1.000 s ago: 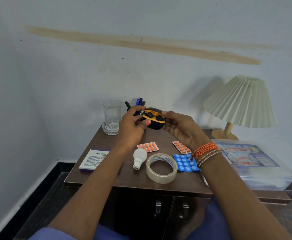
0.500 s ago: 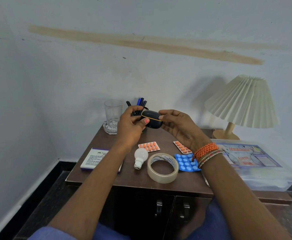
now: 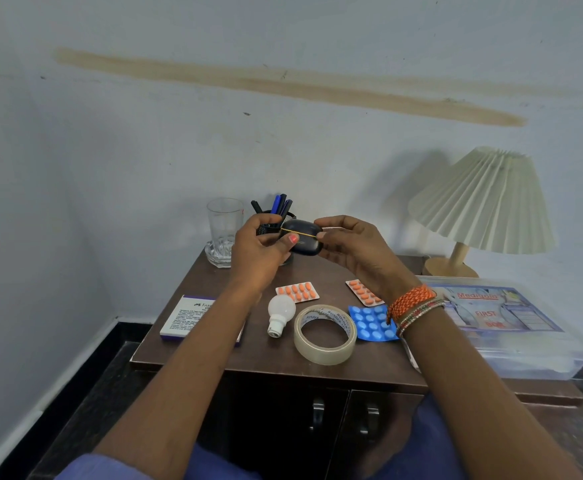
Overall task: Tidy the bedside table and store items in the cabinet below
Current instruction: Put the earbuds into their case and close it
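The earbud case point(image 3: 302, 240) is held above the far part of the bench point(image 3: 214, 355), pinched from both sides: left grip point(image 3: 260, 249) clamped on its left end, right grip point(image 3: 356, 247) on its right. It is dark, rounded and closed, with a thin orange seam. Fingers cover both ends. Behind it, the pen holder point(image 3: 276, 216) is mostly hidden; the box point(image 3: 186, 317) print is partly covered by the left forearm.

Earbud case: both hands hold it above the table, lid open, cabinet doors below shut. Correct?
Not quite. The head view shows the earbud case with its lid closed. The left hand and right hand do hold it above the table, cabinet doors shut.
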Motion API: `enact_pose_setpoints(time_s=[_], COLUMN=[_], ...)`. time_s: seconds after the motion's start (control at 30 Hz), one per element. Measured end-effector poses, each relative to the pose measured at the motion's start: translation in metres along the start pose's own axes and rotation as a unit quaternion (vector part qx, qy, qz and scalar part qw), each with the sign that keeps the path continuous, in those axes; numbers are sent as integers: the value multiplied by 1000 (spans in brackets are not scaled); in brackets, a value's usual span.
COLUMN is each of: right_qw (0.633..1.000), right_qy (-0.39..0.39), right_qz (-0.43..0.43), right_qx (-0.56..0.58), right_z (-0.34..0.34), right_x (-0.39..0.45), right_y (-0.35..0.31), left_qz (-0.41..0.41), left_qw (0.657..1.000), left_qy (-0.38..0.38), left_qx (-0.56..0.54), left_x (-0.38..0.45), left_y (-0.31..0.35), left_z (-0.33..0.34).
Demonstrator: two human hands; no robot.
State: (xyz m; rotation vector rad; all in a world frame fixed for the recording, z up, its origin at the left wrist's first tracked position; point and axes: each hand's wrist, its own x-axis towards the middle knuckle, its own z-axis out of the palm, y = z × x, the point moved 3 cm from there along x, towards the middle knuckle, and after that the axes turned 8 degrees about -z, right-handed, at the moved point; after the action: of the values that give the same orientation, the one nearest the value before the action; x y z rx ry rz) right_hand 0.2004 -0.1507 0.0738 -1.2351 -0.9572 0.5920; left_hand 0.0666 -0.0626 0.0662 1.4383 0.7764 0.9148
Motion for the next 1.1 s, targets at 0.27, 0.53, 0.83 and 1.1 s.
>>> enact_pose_setpoints(time_s=[0.27,0.53,0.83,1.1], right_qw=[843,903,878,811], right_qy=[-61,75,36,-35], right_qz=[-250,-199,-101,3], right_qx=[-473,-374,-467,-584], right_z=[12,-22,-41,-40], right_x=[-5,21,61,70], right_y=[6,9,69,97], left_qz=[-120,-114,-103,-95], left_qw=[987,989,993,993], left_qy=[-8,-41,39,41], left_qx=[-107,-89,-51,54], left_x=[0,6,25,33], left_y=[-17,-20,-33,-44], left_z=[9,15,-4,-3])
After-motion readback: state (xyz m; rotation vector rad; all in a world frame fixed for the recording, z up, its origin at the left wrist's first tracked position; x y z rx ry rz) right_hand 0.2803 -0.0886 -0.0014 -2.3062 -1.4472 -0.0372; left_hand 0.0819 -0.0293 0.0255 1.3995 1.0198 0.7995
